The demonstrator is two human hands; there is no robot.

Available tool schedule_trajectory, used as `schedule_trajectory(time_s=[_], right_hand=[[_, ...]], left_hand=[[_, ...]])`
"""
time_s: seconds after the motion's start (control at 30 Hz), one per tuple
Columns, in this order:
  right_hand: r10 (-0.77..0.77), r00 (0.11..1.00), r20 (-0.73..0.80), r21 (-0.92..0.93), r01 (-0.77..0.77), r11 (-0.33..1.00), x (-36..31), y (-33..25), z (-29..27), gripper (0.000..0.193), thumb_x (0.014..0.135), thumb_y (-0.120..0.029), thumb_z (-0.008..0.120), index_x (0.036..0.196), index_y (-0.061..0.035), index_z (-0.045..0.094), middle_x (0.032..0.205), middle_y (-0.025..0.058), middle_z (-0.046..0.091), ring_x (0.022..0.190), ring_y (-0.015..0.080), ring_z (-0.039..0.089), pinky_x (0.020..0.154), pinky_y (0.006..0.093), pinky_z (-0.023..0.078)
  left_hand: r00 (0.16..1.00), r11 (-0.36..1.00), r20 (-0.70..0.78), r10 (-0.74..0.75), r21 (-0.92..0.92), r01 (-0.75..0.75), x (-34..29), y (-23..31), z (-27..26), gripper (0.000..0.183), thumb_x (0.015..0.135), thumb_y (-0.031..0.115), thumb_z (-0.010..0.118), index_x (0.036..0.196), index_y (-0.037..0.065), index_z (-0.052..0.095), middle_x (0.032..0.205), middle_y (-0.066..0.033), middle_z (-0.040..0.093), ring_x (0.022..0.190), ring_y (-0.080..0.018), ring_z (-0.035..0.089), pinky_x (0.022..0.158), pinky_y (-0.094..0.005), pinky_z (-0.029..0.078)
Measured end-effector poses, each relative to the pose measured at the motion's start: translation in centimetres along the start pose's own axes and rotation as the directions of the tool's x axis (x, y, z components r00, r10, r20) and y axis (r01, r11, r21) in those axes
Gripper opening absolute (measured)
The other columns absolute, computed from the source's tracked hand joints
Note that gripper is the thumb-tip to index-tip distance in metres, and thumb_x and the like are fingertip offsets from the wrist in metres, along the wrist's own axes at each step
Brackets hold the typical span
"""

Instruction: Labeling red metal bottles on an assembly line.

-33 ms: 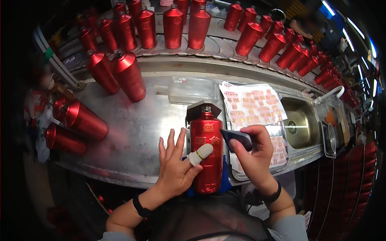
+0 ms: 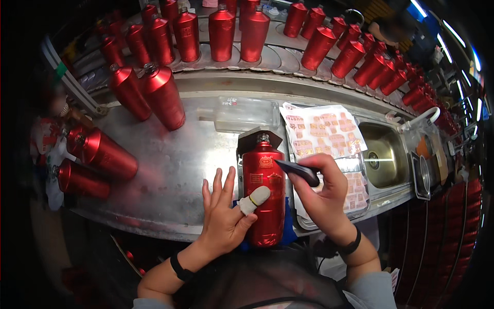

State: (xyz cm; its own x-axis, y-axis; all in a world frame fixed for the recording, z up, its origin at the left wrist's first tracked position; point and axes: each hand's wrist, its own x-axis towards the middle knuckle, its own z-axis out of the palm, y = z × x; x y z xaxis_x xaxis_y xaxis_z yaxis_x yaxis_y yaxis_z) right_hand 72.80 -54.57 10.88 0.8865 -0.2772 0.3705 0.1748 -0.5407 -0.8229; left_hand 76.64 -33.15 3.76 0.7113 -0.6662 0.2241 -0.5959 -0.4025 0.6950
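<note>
A red metallic bottle (image 2: 263, 195) lies on its side on a dark holder, neck pointing away from me, on the steel table (image 2: 175, 170). My left hand (image 2: 224, 216) rests flat beside it with fingers spread. Its thumb, wearing a white finger cot, presses on the bottle's body. My right hand (image 2: 324, 198) grips a dark flat tool (image 2: 298, 171) whose tip touches the bottle's upper side.
A sheet of red-and-gold stickers (image 2: 321, 129) lies over a tray (image 2: 360, 203) to the right, beside a small sink (image 2: 383, 154). A clear plastic box (image 2: 247, 113) sits behind the bottle. Red bottles stand at left (image 2: 162, 95), lie at far left (image 2: 103, 152) and line the conveyor (image 2: 221, 31).
</note>
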Motion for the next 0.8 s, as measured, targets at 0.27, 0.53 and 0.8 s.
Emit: schedule_trajectory(time_s=[0.27,0.53,0.8], right_hand=[[-0.336,0.672,0.659,-0.284,0.637,0.716,1.0,-2.5,3.5,0.017,0.068,-0.018,0.063,0.084,-0.0122,0.065,0.089,0.0016,0.060,0.093,0.0219,0.057,0.085,0.0384,0.041],[-0.361,0.778,0.514,-0.125,0.484,0.866,-1.6,-1.6,-0.3,0.031,0.064,-0.010,0.073,0.095,-0.0090,0.070,0.092,0.0033,0.066,0.090,0.0211,0.062,0.077,0.0356,0.046],[0.533,0.839,0.110,0.224,-0.544,0.809,-3.8,2.9,-0.4,0.031,0.082,-0.003,0.076,0.109,-0.0018,0.060,0.095,0.0032,0.064,0.087,0.0066,0.060,0.074,0.0223,0.049]], left_hand=[[0.963,0.898,-0.180,-0.201,-0.426,0.108,-3.1,-1.4,0.3,0.045,0.101,0.030,0.047,0.127,-0.003,0.061,0.151,-0.0324,0.031,0.140,-0.0402,0.035,0.116,-0.0504,0.017],[0.947,0.600,0.012,-0.321,-0.771,0.213,-0.6,-1.2,-0.2,0.050,0.101,0.015,0.051,0.145,-0.006,0.039,0.147,-0.0218,0.044,0.137,-0.0264,0.040,0.111,-0.0357,0.032],[0.938,0.318,0.162,-0.306,-0.912,0.261,2.5,0.5,2.4,0.071,0.097,0.007,0.054,0.154,0.000,0.013,0.150,-0.0171,0.036,0.134,-0.0220,0.042,0.111,-0.0347,0.035]])
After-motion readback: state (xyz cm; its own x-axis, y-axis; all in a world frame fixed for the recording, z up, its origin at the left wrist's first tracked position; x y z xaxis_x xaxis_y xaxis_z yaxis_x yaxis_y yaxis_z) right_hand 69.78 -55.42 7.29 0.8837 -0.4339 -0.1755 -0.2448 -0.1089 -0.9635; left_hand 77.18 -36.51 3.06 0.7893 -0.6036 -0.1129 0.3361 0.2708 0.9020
